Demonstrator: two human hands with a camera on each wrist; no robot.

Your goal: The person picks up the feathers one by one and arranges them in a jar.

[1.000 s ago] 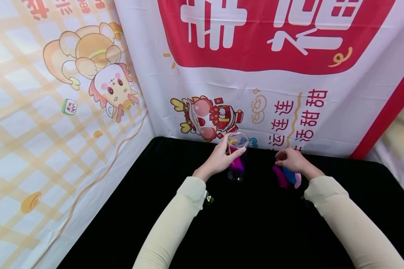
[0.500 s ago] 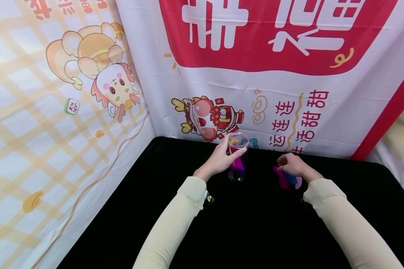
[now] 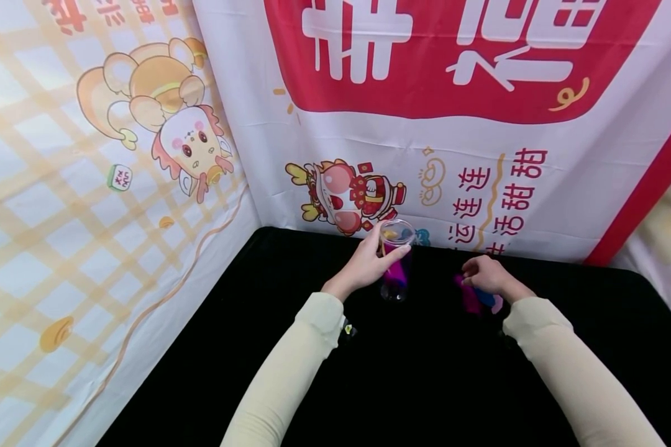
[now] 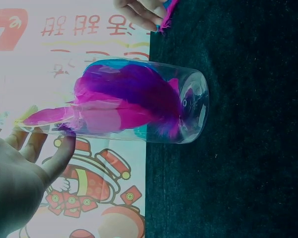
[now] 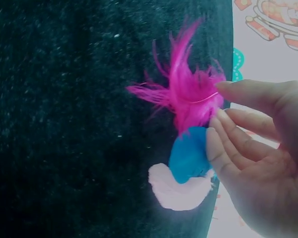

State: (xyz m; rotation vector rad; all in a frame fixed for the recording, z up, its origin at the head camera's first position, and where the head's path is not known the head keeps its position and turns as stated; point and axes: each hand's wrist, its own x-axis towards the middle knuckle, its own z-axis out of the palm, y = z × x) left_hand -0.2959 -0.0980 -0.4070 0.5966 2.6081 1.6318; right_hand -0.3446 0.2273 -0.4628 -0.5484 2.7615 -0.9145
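My left hand (image 3: 366,257) grips a clear, open-topped plastic jar (image 4: 194,106) near its rim. Inside the jar are purple and pink feathers (image 4: 114,99), with some blue behind them. To the right, my right hand (image 5: 263,144) pinches the edge of a magenta feather (image 5: 191,99) between thumb and fingers. A blue feather (image 5: 188,153) and a pale pink feather (image 5: 181,191) lie close under those fingers, overlapping each other in the right wrist view. Part of the blue one is hidden behind the fingertips.
A black cloth covers the table (image 3: 425,372). White printed banners hang as a back wall (image 3: 346,136) and a left wall (image 3: 145,205), the back one close behind both hands. A small dark object (image 3: 348,330) shows at the left cuff.
My right hand has lowered slightly onto the feathers, its fingertips now at the magenta one. The left hand and the jar have stayed nearly still.
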